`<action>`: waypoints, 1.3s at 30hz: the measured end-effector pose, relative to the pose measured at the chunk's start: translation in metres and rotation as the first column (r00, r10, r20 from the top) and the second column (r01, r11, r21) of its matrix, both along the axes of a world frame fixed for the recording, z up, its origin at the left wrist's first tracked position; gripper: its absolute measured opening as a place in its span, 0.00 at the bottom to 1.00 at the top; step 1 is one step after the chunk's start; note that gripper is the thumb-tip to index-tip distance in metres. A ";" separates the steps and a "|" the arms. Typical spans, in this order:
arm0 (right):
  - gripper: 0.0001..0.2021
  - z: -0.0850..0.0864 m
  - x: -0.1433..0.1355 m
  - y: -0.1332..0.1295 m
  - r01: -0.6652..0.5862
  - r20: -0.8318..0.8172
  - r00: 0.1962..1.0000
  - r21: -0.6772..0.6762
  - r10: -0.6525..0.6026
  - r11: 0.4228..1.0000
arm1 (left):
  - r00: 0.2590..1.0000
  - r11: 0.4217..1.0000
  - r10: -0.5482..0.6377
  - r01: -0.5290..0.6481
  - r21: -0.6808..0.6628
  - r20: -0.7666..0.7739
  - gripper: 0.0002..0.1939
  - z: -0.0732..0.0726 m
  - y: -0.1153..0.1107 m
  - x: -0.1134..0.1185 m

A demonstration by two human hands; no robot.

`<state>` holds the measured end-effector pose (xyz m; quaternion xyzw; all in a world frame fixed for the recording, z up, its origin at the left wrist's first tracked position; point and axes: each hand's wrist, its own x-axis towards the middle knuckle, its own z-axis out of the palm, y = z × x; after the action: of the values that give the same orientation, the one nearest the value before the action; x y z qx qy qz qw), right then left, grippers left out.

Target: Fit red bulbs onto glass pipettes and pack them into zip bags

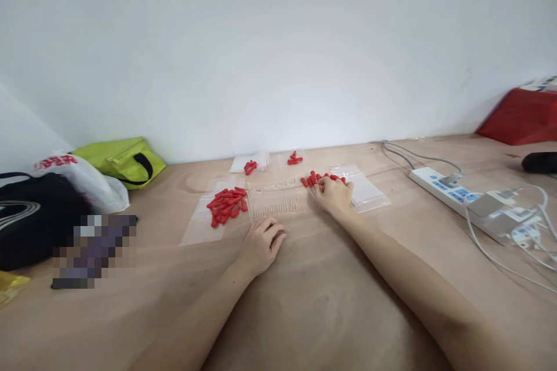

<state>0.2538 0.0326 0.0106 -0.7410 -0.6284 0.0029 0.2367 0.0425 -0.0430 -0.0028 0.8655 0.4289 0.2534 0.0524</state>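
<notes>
Resting on the table, my left hand (pixel 263 244) has its fingers curled down near the front edge of a clear plastic sheet with rows of thin pale pins or tubes (pixel 274 200). Nothing shows between its thumb and forefinger. My right hand (pixel 335 196) reaches over a row of small red bulb-shaped pieces (pixel 306 182), its fingertips closed on one of them; the hand partly covers the row. To the left, a larger heap of red bulb-shaped pieces (pixel 226 203) lies on a flat clear plastic bag (pixel 201 232).
Two small red clusters (pixel 250 167) (pixel 295 158) lie by the wall. Clear zip bags (pixel 368 190) are right of my right hand. A power strip (pixel 452 194) with cables stands farther right. Black (pixel 39 214), white (pixel 100 188) and lime bags (pixel 117 159) sit left, a red bag (pixel 522 116) far right.
</notes>
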 end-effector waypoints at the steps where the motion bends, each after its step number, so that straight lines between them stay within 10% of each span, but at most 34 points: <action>1: 0.13 -0.001 -0.003 0.003 0.020 0.015 1.000 -0.005 -0.020 1.000 | 1.000 1.000 0.001 -0.001 0.002 -0.002 0.07 0.000 0.000 0.000; 18: 0.13 0.002 -0.049 0.011 -0.065 0.102 0.992 -0.072 0.072 0.995 | 0.995 0.993 0.081 -0.077 0.087 -0.050 0.10 0.001 0.002 -0.002; 25: 0.15 0.005 -0.056 0.017 -0.044 0.060 0.996 -0.219 0.059 0.975 | 0.727 0.700 0.682 -0.621 0.352 -0.074 0.12 0.009 0.027 -0.041; 39: 0.14 0.002 -0.059 0.013 -0.051 0.054 0.997 -0.155 0.060 0.987 | 0.652 0.665 0.741 -0.674 0.322 -0.164 0.11 0.007 0.038 -0.048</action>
<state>0.1947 0.0460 0.0123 -0.7390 -0.6534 0.0361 0.1604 -0.0057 -0.0047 0.0040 0.6537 0.7041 0.1764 -0.2142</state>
